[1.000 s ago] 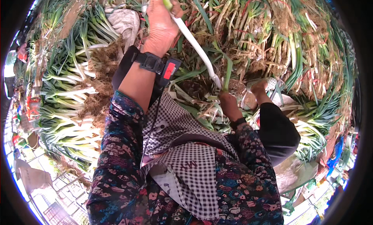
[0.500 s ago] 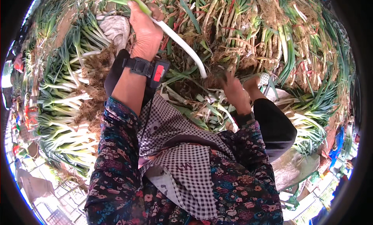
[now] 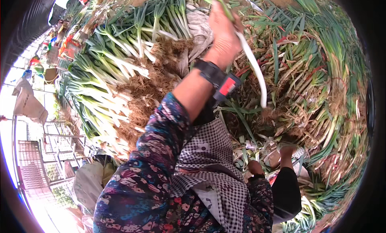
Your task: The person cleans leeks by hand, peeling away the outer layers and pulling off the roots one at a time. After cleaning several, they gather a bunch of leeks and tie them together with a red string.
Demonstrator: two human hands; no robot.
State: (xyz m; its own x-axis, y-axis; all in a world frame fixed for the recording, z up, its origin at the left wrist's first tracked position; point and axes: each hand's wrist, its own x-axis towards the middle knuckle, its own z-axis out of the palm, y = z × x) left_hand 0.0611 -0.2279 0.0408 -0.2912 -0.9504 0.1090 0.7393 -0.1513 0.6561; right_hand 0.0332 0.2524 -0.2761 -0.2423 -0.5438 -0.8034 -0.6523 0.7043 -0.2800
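My left hand [image 3: 225,34] is closed round the green upper part of a long green onion [image 3: 254,68]. Its white stalk curves down to the right and ends in a tuft of brown roots [image 3: 269,113]. The right hand [image 3: 255,167] is low, beside the checked apron [image 3: 207,146], apart from the onion; its fingers are too small and blurred to make out. A dark strap with a small box [image 3: 227,86] sits on my left wrist. To the left, peeled-looking green onions [image 3: 120,66] lie in a fanned row, roots inward.
Uncleaned green onions [image 3: 317,84], some tied with red bands, are heaped on the right. Loose leaves and peelings [image 3: 245,116] cover the ground before me. My shod foot [image 3: 296,151] is near the right hand. A pale cloth sack [image 3: 199,29] lies behind the left row.
The view has swung left. My left hand still grips the onion, and my right hand has moved away from its root end, down toward my body.
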